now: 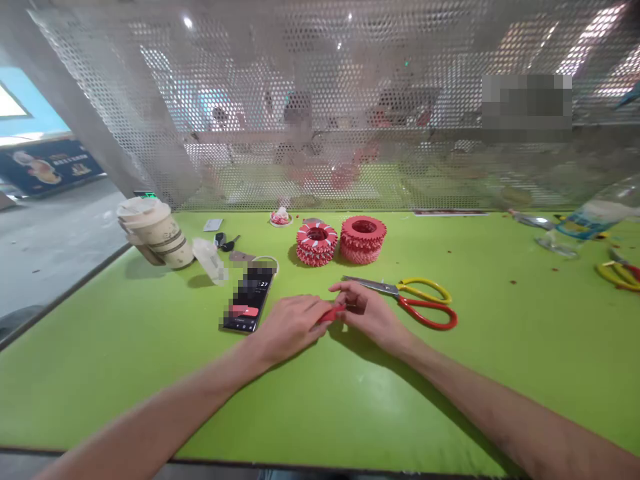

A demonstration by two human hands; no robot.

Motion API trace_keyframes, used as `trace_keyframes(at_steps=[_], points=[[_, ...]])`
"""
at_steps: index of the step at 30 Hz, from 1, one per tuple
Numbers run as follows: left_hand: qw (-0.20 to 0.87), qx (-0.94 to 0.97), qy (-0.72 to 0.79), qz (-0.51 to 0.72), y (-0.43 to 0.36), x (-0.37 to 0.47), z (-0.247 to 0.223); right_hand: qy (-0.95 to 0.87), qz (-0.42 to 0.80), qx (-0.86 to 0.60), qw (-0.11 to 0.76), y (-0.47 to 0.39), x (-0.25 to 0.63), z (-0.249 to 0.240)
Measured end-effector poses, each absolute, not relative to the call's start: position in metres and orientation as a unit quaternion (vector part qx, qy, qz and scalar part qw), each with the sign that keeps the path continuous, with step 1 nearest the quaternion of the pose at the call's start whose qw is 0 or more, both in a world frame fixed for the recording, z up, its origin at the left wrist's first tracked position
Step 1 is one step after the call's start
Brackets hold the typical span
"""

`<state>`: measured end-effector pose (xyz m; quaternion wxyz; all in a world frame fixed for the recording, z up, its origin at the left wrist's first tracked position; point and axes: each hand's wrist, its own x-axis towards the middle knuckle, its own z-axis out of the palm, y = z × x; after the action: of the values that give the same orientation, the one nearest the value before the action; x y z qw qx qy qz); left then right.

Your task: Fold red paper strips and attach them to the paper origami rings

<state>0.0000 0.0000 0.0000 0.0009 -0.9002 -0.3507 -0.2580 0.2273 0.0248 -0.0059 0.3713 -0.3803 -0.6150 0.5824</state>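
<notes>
A small red piece (pixel 332 314), perhaps folded paper, sits between my hands just above the green table. The fingers of my left hand (pixel 296 323) are closed on its left end. My right hand (pixel 371 316) pinches the other end between thumb and a finger, with the remaining fingers curled. Scissors (pixel 430 315) with one yellow and one red handle lie beyond my right wrist, blades toward the left. Behind the hands stand two stacks of toothed rings: a plain red stack (pixel 363 250) and a red-and-white one (pixel 317 250).
On the green table (pixel 380 420), a phone (pixel 249 297) lies left of my hands, near keys (pixel 227 243), a small translucent bottle (pixel 209 261) and a cup (pixel 161 235). Farther right are a plastic bottle (pixel 590 219) and more scissors (pixel 617 275). A perforated screen (pixel 345 147) closes off the back.
</notes>
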Motion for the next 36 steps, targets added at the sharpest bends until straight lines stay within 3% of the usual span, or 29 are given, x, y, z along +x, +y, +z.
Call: trace_keyframes(at_steps=[7,16,26,30,36], points=[[0.013,-0.887,-0.375,-0.270,0.006,-0.007,-0.001,-0.591,0.579,-0.397,0.397,0.026,0.231,-0.007],[-0.088,-0.853,-0.413,-0.306,0.001,-0.002,-0.003,-0.560,0.585,-0.427,0.404,0.025,0.231,-0.010],[-0.255,-0.768,-0.489,-0.327,-0.006,0.005,0.002,-0.515,0.613,-0.435,0.413,0.019,0.229,-0.002],[-0.405,-0.693,-0.480,-0.354,-0.010,0.007,0.005,-0.512,0.615,-0.424,0.425,0.016,0.227,0.002],[-0.550,-0.585,-0.470,-0.367,-0.013,0.005,0.004,-0.528,0.590,-0.406,0.456,0.006,0.224,0.000]])
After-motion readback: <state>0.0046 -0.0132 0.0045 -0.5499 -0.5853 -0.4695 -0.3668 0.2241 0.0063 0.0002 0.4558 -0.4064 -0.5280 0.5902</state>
